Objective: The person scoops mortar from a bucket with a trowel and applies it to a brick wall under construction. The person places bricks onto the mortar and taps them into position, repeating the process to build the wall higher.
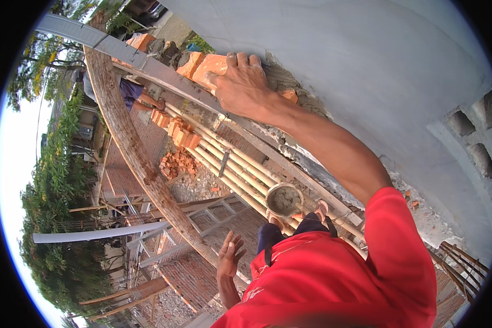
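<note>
My right hand (242, 90) is closed over an orange brick (212, 64) on the rough, mortar-smeared wall top, beside a grey plastered wall (366, 65). More brick pieces lie in line beyond it. A long metal straight bar (126, 52) runs just along the bricks. My left hand (229, 254) hangs low with fingers apart and nothing in it, beside a weathered wooden pole (147, 177). A bucket of grey mortar (284, 199) stands by my feet on bamboo poles (240, 167).
Stacked bricks (181, 133) sit on the bamboo scaffold. Another person (131, 95) stands farther along it. Below are a brick pile (176, 161), rubble, brick walls and a metal ladder-like frame (208, 213). Hollow blocks (463, 123) are at the right, trees at the left.
</note>
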Motion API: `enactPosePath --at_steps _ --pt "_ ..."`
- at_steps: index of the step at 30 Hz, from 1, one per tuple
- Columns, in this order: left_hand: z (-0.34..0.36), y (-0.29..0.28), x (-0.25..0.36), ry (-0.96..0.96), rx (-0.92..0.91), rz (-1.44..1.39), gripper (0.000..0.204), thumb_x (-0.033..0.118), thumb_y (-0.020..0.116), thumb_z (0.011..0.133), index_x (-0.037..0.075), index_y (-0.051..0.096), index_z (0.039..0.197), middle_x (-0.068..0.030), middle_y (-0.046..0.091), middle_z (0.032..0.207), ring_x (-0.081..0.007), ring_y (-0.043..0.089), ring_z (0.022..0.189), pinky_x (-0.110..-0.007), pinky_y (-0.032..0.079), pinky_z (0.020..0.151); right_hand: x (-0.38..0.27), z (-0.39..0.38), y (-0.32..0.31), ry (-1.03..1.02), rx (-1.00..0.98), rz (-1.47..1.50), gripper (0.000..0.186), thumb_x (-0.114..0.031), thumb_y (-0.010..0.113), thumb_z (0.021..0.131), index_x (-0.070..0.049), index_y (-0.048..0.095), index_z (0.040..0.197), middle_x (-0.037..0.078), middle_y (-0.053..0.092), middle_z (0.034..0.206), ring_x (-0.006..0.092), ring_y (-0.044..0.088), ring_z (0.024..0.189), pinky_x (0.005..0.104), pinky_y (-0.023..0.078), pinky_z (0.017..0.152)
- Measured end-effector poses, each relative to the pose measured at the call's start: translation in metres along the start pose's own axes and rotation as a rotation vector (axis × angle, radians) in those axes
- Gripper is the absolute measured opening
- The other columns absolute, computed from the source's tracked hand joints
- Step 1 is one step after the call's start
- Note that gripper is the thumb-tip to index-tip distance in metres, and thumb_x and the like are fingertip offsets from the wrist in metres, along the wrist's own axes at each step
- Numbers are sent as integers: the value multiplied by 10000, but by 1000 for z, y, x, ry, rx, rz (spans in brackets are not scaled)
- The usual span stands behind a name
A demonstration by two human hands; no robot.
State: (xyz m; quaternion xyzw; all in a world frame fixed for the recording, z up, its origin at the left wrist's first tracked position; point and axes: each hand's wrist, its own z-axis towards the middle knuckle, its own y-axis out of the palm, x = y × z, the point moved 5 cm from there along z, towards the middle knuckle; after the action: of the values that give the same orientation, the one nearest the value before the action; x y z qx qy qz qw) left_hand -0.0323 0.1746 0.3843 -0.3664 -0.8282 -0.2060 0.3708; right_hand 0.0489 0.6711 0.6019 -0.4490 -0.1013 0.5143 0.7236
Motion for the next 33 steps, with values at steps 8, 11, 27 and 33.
enactPosePath --at_steps 8,11,27,33 --pt "18 62 97 208 86 392 661 374 634 1054 70 402 1594 -162 509 1548 -303 501 1409 -450 461 1113 -1 -38 -103 35 382 225 372 -174 709 903 61 718 1191 384 652 1181 470 680 1061 604 527 944" --pt "24 103 178 551 120 451 571 280 615 1071 24 452 1554 -154 532 1528 -275 512 1402 -439 473 1118 17 -100 -182 6 401 272 312 -88 768 863 42 738 1145 250 743 1062 352 753 879 432 617 780" --pt "100 316 357 1300 166 1233 650 469 717 965 115 579 1492 -252 435 1596 -442 339 1520 -542 358 1206 51 -211 -236 -172 755 -86 224 -73 792 885 40 699 1055 181 748 853 257 747 696 337 615 572" --pt "101 314 360 1300 174 1242 591 436 715 969 121 615 1460 -228 500 1556 -379 427 1487 -512 402 1187 48 -211 -238 -113 756 -81 365 -131 877 816 -27 683 1108 121 723 881 219 746 751 322 617 602"
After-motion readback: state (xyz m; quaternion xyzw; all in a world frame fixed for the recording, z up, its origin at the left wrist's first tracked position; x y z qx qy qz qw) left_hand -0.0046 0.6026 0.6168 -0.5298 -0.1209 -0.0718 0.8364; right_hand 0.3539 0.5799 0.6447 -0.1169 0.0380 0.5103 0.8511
